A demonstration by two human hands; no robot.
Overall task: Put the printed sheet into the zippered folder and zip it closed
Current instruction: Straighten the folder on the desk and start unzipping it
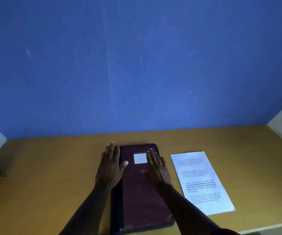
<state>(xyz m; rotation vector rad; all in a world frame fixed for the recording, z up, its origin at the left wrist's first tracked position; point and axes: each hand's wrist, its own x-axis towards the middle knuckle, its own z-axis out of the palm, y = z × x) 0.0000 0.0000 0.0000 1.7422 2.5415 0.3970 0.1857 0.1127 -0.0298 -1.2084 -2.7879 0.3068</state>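
Your hands, the left hand (pixel 110 164) and the right hand (pixel 157 167), lie open and flat on the closed zippered folder (pixel 142 192), and the printed sheet (pixel 202 182) lies just beside on the desk (pixel 52 175), nearer your right hand, its long axis running away from you.

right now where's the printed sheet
In the head view the printed sheet lies flat on the desk, just right of the folder and beside the right hand.
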